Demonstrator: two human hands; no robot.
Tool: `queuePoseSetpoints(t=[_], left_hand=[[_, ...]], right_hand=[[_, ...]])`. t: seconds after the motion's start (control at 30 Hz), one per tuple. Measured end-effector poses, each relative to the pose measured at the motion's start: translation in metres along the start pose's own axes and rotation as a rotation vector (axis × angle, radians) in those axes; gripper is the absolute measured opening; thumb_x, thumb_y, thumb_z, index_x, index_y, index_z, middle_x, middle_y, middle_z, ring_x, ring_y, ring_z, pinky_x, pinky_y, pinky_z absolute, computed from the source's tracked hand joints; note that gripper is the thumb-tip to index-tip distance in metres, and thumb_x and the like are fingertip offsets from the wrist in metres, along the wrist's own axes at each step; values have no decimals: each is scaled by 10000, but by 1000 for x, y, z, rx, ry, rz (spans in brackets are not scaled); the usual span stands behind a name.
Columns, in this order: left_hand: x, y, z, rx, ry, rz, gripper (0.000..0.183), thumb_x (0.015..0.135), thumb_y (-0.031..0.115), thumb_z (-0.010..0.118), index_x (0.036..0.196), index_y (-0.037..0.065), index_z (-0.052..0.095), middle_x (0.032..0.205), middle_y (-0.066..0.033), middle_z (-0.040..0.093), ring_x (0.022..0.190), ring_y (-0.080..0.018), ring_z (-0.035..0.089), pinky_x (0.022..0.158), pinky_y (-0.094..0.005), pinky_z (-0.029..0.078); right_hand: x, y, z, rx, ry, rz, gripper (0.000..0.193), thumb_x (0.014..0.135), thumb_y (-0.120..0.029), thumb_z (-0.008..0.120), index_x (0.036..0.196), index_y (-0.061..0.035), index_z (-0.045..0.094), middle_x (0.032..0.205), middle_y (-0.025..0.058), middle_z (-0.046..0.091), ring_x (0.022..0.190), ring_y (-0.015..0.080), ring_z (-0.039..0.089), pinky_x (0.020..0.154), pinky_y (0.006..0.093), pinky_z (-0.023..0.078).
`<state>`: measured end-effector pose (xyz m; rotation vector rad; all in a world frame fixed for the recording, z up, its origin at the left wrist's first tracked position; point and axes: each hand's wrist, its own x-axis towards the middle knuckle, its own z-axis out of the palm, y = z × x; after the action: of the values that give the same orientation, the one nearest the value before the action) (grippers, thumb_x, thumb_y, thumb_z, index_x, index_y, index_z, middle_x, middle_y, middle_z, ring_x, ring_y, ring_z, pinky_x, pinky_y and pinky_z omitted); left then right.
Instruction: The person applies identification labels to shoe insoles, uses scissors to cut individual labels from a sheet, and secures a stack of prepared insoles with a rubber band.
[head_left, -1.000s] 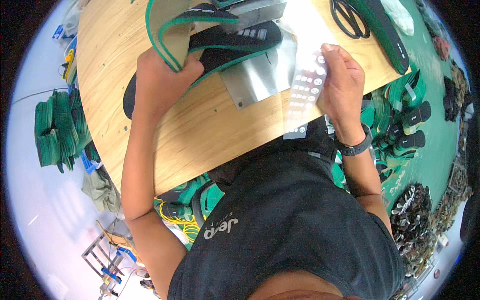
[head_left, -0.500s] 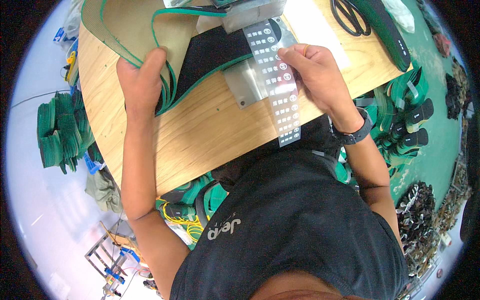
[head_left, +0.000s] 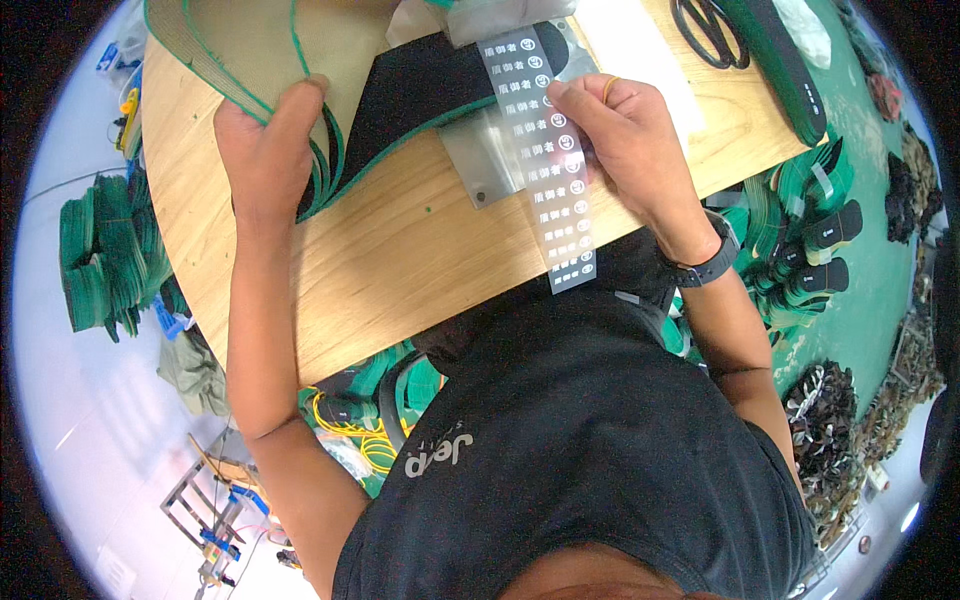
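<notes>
My left hand (head_left: 268, 150) is closed around a bunch of insoles (head_left: 345, 35) with beige faces and green edges. One black insole (head_left: 405, 90) reaches from that bunch across the metal plate (head_left: 475, 160). Its far end passes under a grey metal block (head_left: 505, 18), cut off by the top of the picture. Between thumb and fingers, my right hand (head_left: 630, 140) pinches the edge of a clear strip of white-printed transfer labels (head_left: 560, 185). The strip's upper end lies over the black insole, and its lower end hangs past the table edge near my shirt.
The wooden table (head_left: 370, 290) has a curved left edge. A coiled black cable (head_left: 708, 35) and a dark green-edged insole (head_left: 785, 75) lie at its right. Stacks of insoles stand left (head_left: 100, 255) and right (head_left: 820, 250) of it. Yellow cord (head_left: 370, 445) shows below.
The whole view has shifted slightly, with the table and stacks sitting a little farther left. Both hands keep their holds, and the strip stays over the black insole.
</notes>
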<state>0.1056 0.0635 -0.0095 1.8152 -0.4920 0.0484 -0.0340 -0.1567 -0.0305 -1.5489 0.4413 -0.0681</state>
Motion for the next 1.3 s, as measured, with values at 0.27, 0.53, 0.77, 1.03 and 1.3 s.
queuePoseSetpoints(t=[0.27,0.53,0.77,1.03,1.3], left_hand=[[-3,3,10,273,-292,46,234,744,179,687,904,13,639,761,-51,646,682,-124,583,645,-301,474],[-8,11,27,380,-433,5,558,672,178,821,1147,14,578,1086,-84,648,1011,-165,601,903,-320,473],[-7,10,28,411,-412,134,553,678,201,813,1144,16,581,1068,-101,657,989,-173,614,874,-322,476],[-4,3,17,466,-326,289,293,711,232,730,886,17,635,770,-132,655,722,-179,633,680,-354,494],[-3,11,7,95,-131,32,208,737,120,623,906,-1,633,828,-78,651,764,-141,599,716,-300,478]], right_hand=[[0,-2,5,-33,38,-8,350,933,-254,538,672,-25,583,533,23,569,406,61,494,375,190,386],[-4,-7,1,100,4,45,462,921,-401,535,639,-37,570,522,28,563,409,78,515,371,192,378],[-1,-5,-3,-81,-70,-4,376,907,-333,576,658,-52,567,509,0,533,415,51,481,395,189,374],[-16,2,-11,-57,24,-140,204,916,-194,572,829,-20,633,675,-19,583,569,30,514,490,169,387],[-3,8,-13,538,177,-174,234,917,-186,559,811,16,610,692,27,606,611,75,567,488,202,435]])
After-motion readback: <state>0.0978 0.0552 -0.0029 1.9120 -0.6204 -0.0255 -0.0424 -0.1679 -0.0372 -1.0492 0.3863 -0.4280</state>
